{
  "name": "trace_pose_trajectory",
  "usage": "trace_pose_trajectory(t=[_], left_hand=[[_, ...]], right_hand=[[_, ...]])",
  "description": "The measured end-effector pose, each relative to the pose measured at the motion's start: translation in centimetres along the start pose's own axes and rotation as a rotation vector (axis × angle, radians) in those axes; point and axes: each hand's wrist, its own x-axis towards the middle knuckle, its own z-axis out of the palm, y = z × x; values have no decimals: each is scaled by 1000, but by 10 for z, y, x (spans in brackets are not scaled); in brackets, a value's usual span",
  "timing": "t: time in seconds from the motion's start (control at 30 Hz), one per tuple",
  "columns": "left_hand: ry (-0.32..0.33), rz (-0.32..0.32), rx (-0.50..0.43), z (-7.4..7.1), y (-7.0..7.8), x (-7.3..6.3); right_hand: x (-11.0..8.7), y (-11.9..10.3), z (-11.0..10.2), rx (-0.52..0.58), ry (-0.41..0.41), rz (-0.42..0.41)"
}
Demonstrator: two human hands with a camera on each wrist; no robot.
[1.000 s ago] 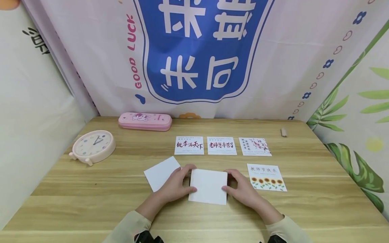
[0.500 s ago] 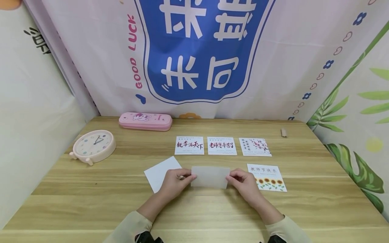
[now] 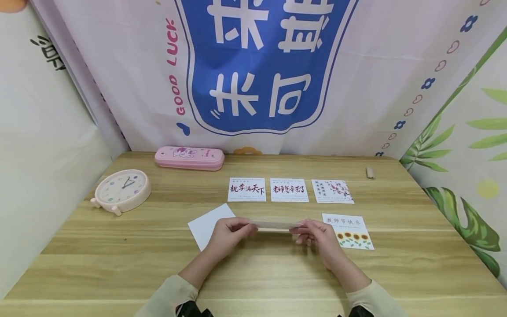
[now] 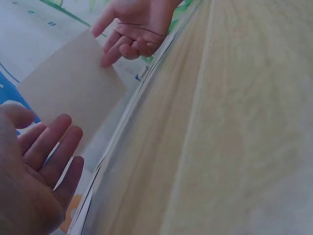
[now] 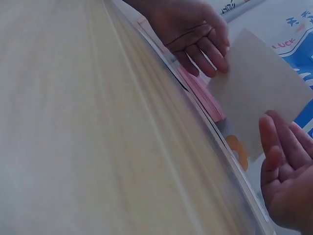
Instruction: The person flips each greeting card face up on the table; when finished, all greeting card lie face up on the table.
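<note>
Card (image 3: 273,223) now edge-on to the head camera, a thin pale strip at centre frame, held clear of the table (image 3: 119,264) between both hands. One second ago the same card lay flat under the hands, blank face up; half a second ago it stood half raised. Judgement: a flip is about midway, and the hidden face has yet to come up.

Left hand (image 3: 229,235): thumb and fingers pinch the card's left edge. Right hand (image 3: 317,237): fingers pinch the right edge likewise.

Head view: a second blank card (image 3: 207,226) lies just left of the left hand, partly under it. Three printed cards (image 3: 289,190) sit in a row above centre, and a sunflower card (image 3: 348,231) lies just right of the right hand. Clock (image 3: 120,191) at left, pink case (image 3: 189,157) at the table's far edge, small brown object (image 3: 369,172) at upper right, too small to identify. None of these has moved across the three head frames.

Wrist views add what the head view lacks: the card's broad face. In the left wrist view the card (image 4: 73,93) shows as a plain pale sheet, with the right hand's fingers (image 4: 115,54) curled under its far edge. In the right wrist view the card (image 5: 259,93) is equally plain, the left hand's fingers (image 5: 210,54) on its far side. No print is legible on either face shown; both frames are blurred.
</note>
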Motion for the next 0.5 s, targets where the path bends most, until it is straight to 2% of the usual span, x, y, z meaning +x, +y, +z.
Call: trace_pose_trajectory(t=[0.1,0.17,0.23,0.33,0.5], left_hand=[[8,-54,-53,0,10,0],[28,-137,-74,1,20,0],[59,-173,-55,2,26,0],[93,-184,-34,4,20,1],[143,-181,5,5,8,1]], right_hand=[[0,-1,1,43,40,63],[1,-2,2,30,69,102],[1,-2,4,5,104,143],[1,-2,5,-30,102,152],[0,-3,7,-27,113,143]])
